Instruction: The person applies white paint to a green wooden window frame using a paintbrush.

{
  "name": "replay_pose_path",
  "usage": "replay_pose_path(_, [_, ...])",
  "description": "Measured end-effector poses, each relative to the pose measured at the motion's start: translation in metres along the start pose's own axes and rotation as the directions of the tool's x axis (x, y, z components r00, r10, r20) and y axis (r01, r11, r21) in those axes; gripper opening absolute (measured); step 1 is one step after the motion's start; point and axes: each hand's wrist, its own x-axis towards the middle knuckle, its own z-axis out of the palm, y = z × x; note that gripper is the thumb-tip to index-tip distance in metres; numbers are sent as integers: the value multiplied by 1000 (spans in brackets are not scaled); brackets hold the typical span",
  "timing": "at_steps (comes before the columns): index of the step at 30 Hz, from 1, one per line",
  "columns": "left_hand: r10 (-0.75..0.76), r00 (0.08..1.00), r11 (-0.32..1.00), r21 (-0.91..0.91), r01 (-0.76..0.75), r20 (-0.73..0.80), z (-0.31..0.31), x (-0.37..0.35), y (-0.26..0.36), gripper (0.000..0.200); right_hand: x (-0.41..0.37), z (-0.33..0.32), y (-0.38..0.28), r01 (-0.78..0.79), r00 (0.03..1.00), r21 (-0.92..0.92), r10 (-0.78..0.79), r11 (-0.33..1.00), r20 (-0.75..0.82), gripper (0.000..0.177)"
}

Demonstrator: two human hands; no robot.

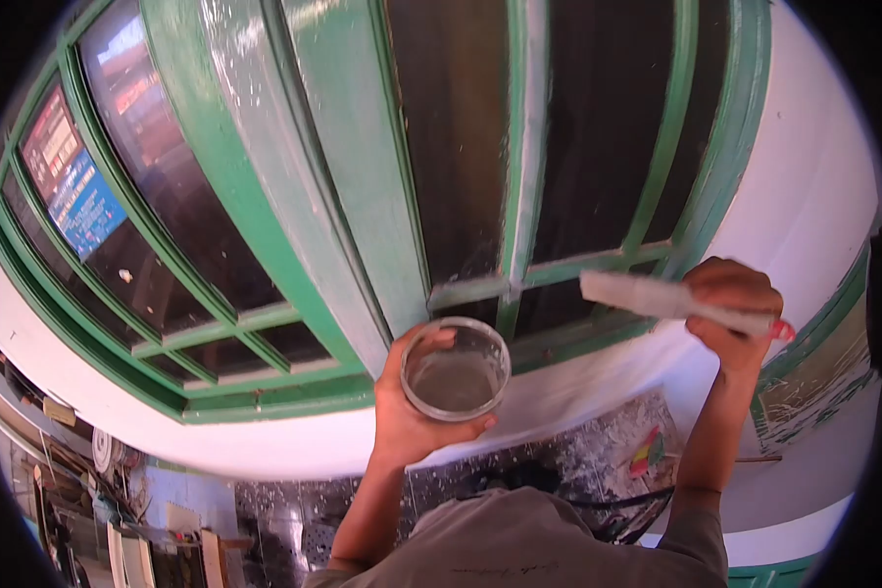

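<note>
My left hand (407,416) is wrapped round a clear plastic cup (485,345), with the thumb along its near side. Greyish-white liquid (451,384) lies in the bottom of the cup. My right hand (733,304) grips a paintbrush (647,296) by its handle, whose red end sticks out at the right. The pale bristles point left, slightly blurred, in front of the lower part of the green window frame (578,267). Whitish streaks cover the frame's central upright (529,127) and the wide post (333,127) to its left.
Another green window (147,245) with a blue poster (90,201) behind the glass is at the left. White wall (823,127) borders the frame at right. Below are a dark speckled floor (294,510), a red-and-yellow item (645,451) and wooden pieces (132,554).
</note>
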Motion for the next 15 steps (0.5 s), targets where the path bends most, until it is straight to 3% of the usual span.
replay_pose_path(1, [1, 1000, 1000, -11, -1, -1, 1, 0, -1, 105, 3, -2, 2, 34, 993, -97, -45, 995, -107, 26])
replay_pose_path(3, [-4, 1000, 999, -33, 3, -6, 2, 0, -3, 105, 7, 0, 10, -86, 926, 120, 123, 989, -357, 32])
replay_pose_path(4, [-2, 1000, 1000, -30, 1, -3, 2, 1, -3, 107, 20, 4, 9, -29, 900, 240, 129, 970, -415, 33])
replay_pose_path(7, [-12, 1000, 999, -35, 12, 0, 3, 1, 0, 107, 52, 4, 8, -81, 805, 236, 204, 968, -557, 28])
replay_pose_path(11, [-16, 1000, 1000, -27, 15, -21, 1, 2, 7, 107, 95, -4, 2, 149, 800, 211, 7, 966, -600, 24])
replay_pose_path(15, [-13, 999, 1000, -28, 11, -47, 0, 4, 14, 103, 141, -8, -12, 405, 666, 128, -196, 905, -720, 19])
